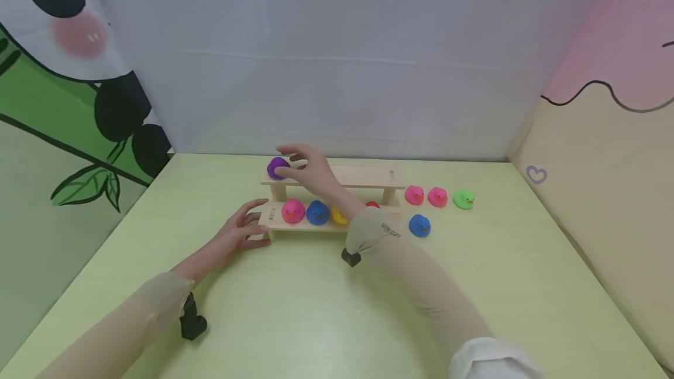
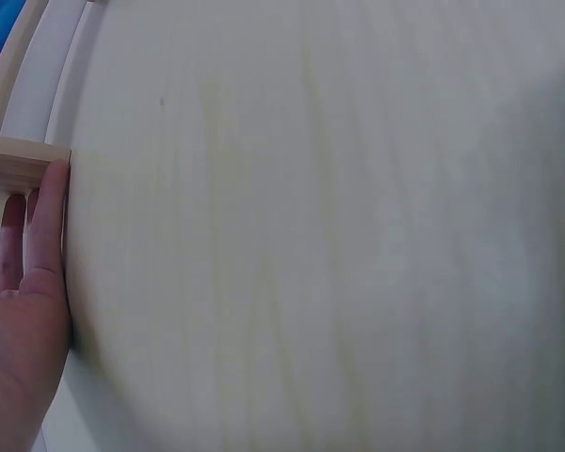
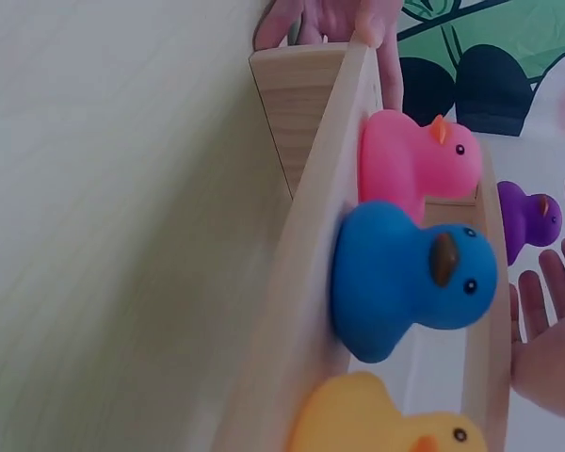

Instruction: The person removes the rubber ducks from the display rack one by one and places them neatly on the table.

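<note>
A two-tier wooden stand (image 1: 358, 176) is on the table. On its upper tier, at the left end, sits a purple rubber duck (image 1: 276, 167). My right hand (image 1: 315, 174) is beside that duck, fingers spread and fairly straight; in the right wrist view the purple duck (image 3: 525, 218) stands by the fingertips. My left hand (image 1: 244, 230) touches the left end of the lower tier with extended fingers, also seen in the left wrist view. Along the lower tier are a pink duck (image 1: 292, 211), a blue duck (image 1: 317, 213), a yellow duck (image 1: 338, 216) and a red duck (image 1: 372, 204), partly hidden by my right arm.
To the right of the stand, two pink ducks (image 1: 437, 196) and a green duck (image 1: 464, 199) form a row on the table (image 1: 526, 262). Another blue duck (image 1: 419, 225) lies nearer. A white back wall (image 1: 337, 75) and printed side panels enclose the table.
</note>
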A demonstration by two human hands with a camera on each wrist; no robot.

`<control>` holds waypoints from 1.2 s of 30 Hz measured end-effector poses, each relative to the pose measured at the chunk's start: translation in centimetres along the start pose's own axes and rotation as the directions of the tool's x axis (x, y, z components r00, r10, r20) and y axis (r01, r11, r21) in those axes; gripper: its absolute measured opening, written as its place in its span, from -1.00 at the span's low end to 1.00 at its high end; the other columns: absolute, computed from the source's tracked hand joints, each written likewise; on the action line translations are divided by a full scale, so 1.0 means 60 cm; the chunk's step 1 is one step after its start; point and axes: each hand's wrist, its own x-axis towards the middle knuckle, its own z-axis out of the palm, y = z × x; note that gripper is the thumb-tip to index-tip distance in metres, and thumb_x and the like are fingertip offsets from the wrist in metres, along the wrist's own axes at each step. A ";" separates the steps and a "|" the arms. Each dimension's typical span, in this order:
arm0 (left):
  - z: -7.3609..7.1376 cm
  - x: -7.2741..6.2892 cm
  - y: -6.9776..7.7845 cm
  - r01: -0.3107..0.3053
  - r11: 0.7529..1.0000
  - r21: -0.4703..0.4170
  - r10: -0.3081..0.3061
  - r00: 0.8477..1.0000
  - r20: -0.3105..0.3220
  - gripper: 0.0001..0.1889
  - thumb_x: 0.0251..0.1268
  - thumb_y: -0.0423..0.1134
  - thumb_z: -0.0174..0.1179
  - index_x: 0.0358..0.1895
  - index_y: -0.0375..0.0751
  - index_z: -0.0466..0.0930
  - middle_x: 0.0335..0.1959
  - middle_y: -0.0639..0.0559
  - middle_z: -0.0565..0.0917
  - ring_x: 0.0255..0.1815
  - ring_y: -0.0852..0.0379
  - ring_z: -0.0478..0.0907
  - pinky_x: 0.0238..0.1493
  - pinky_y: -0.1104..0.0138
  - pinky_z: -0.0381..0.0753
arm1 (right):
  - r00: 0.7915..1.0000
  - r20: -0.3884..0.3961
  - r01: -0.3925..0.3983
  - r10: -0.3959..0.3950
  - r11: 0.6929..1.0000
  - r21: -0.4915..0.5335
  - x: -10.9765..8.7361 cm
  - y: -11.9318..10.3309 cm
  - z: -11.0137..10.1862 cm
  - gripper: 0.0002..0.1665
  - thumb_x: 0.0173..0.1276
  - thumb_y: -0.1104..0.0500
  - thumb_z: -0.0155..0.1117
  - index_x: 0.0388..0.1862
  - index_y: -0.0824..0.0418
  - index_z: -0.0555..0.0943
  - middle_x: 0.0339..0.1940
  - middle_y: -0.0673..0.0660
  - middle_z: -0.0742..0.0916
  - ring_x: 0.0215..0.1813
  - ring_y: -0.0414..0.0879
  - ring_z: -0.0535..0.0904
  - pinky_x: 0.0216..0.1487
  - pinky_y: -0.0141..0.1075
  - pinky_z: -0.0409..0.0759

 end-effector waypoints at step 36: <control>-0.003 0.002 -0.003 -0.018 0.999 -0.031 0.018 1.000 0.011 -0.27 0.48 -0.22 0.10 0.57 0.12 -0.07 0.50 -0.25 0.15 0.15 0.21 0.57 0.20 0.09 0.65 | 0.998 -0.046 0.040 -0.042 0.998 -0.043 -0.001 0.008 0.013 -0.55 0.36 0.09 0.35 0.23 0.05 0.61 0.12 0.08 0.73 0.09 -0.07 0.65 0.09 -0.40 0.65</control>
